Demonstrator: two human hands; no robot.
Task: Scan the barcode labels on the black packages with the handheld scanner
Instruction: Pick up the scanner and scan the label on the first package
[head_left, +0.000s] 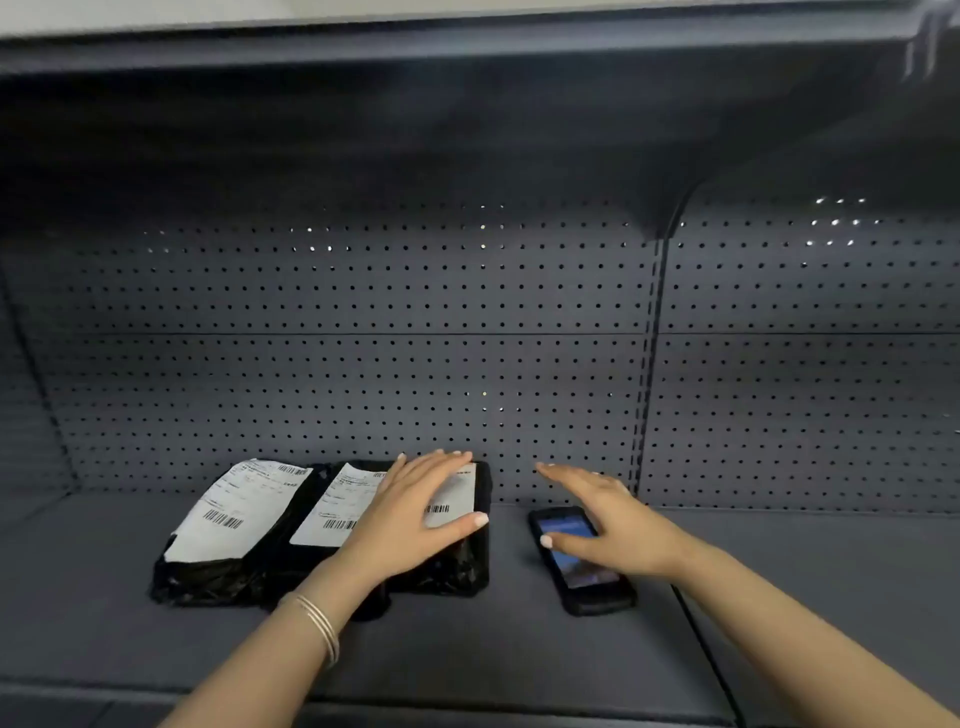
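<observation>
Neither grip had closed on anything: the left hand (415, 512) lay flat and spread on the rightmost black package (457, 561), fingers fanned across its white label (457, 499), while the right hand (613, 530) hovered open above the handheld scanner (582, 561), fingers splayed and thumb over the lit screen; whether it touched the device could not be told. The scanner lay flat on the shelf (519, 654) at lower centre-right of the frame, screen up, its long axis running from the near edge back toward the pegboard wall (363, 338), leaning slightly left at the far end. Three black packages sat side by side at lower left-centre, touching one another, long axes also running front to back and tilted a little to the right at their far ends; the left package (208, 566) and middle package (306, 561) showed barcode labels facing up. A bare strip of shelf separated the packages from the scanner. Open shelf stretched to the right of the scanner and in front of everything toward the near edge. Thin bangles (319, 623) circled the left wrist.
</observation>
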